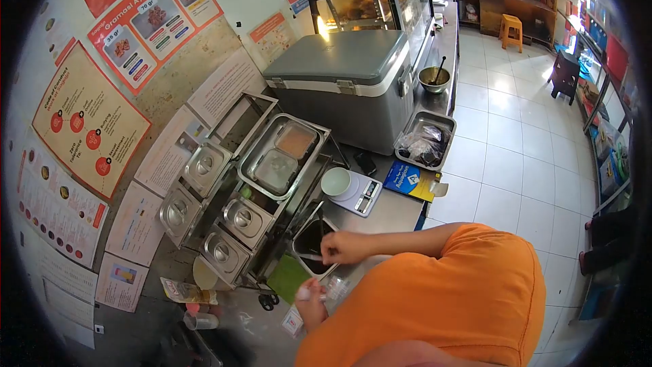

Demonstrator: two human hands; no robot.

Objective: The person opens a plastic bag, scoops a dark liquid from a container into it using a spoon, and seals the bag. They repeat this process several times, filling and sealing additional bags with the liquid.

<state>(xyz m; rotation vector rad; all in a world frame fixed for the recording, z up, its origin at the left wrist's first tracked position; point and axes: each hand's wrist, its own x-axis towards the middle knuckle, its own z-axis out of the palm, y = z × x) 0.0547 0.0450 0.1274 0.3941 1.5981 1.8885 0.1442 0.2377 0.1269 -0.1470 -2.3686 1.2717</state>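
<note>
My right hand [345, 247] is closed over a rectangular metal container [332, 271] with dark contents. Its fingers are around the lower part of a dark-handled utensil [320, 218], whose end is hidden, and a pale flat piece [310, 256] juts out beside the fingertips. Lower down, near my body, my left hand [312, 307] is curled around a small whitish item [305, 293], whose kind I cannot tell. Clear plastic cups [337, 287] lie just right of that hand. A green sheet [286, 277] and a small white packet [293, 321] are to its left.
A kitchen scale [362, 197] carries a pale bowl [336, 181]. Lidded steel pans [248, 216] and a steel tray [261, 187] stand on a rack to the left. Black scissors [268, 301] lie nearby. Behind are a large grey cooler [339, 105] and a tray of bagged items [447, 153].
</note>
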